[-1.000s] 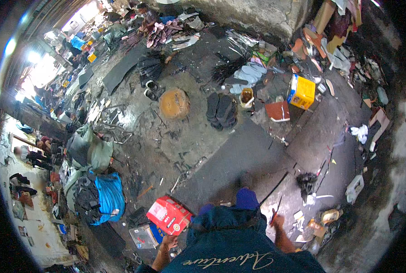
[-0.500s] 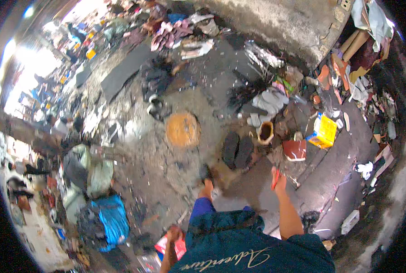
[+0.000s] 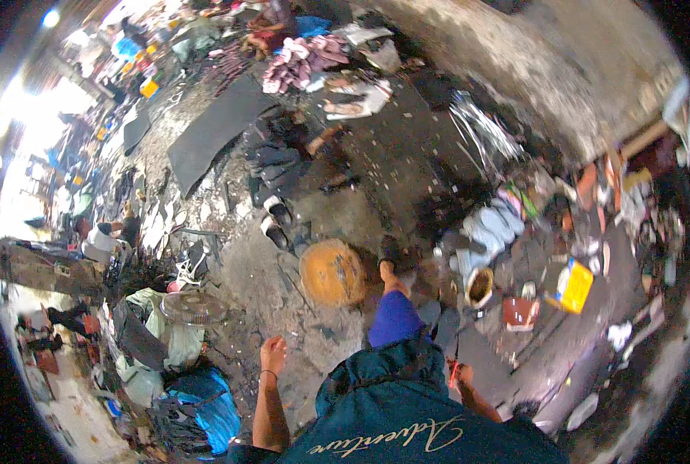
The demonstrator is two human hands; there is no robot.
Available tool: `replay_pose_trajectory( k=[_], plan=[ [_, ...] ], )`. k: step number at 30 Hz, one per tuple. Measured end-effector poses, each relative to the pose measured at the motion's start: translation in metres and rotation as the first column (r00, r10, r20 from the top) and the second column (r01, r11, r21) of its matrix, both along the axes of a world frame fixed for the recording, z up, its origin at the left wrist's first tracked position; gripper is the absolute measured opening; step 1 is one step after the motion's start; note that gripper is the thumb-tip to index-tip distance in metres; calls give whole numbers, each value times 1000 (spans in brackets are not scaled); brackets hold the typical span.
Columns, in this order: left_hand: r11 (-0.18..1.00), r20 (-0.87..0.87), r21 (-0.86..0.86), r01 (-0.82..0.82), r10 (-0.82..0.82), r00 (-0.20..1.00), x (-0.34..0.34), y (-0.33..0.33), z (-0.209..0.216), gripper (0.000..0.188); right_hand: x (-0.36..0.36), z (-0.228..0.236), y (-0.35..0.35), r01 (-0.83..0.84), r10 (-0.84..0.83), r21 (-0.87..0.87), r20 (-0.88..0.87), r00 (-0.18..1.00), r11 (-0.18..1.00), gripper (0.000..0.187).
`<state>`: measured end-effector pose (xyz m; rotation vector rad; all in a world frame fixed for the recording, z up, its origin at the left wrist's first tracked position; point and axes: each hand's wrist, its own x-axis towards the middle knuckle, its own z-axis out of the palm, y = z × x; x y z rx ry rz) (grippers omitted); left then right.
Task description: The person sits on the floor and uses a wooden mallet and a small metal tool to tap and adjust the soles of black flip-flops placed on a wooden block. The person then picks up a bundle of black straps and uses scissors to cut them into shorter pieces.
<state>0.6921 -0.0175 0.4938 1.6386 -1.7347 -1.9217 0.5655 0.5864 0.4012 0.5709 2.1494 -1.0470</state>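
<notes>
My left hand (image 3: pixel 274 356) swings out over the floor on the left, beyond the blue plastic sack (image 3: pixel 220 410). Its fingers look loosely apart and nothing shows in them. Low on the right, beside my shirt, my right hand (image 3: pixel 464 376) is closed on a thin red-handled tool (image 3: pixel 454 373); its working end is too blurred to name. One leg is stretched forward, the foot in a dark shoe (image 3: pixel 390 249) just right of a round orange-brown stool top (image 3: pixel 333 272).
A person (image 3: pixel 275 158) sits or crouches ahead near a dark mat (image 3: pixel 213 135). To the right are a yellow box (image 3: pixel 574 286), an open round container (image 3: pixel 479 288), a brown-red piece (image 3: pixel 520 314) and grey soles (image 3: pixel 490 230). A round fan grille (image 3: pixel 193 308) stands left.
I have stepped forward, and the stool top is closer. My left hand has swung forward, away from a red item; my right hand has drawn back with the red-handled tool.
</notes>
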Motion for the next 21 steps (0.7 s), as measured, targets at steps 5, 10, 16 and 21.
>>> replay_pose_trajectory(
  k=[5, 10, 16, 21],
  plan=[
    [892, 330, -221, 395, -313, 891, -121, -44, -28, 38, -225, 1, -60, 28, -30, -72, -30, 999, 997, 25],
    [984, 257, -68, 167, -144, 956, -289, -46, -12, 35, -511, 48, -118, -190, 229, 148, -321, 919, 971, 30],
    [979, 138, 101, -180, 165, 977, -391, -36, -67, 31, -799, 191, -346, -288, 226, -28, -550, 804, 957, 38],
    [928, 121, 104, -357, 345, 931, -474, -37, -131, 32, -921, 199, -508, -490, 403, 31, -617, 676, 871, 41]
  ],
)
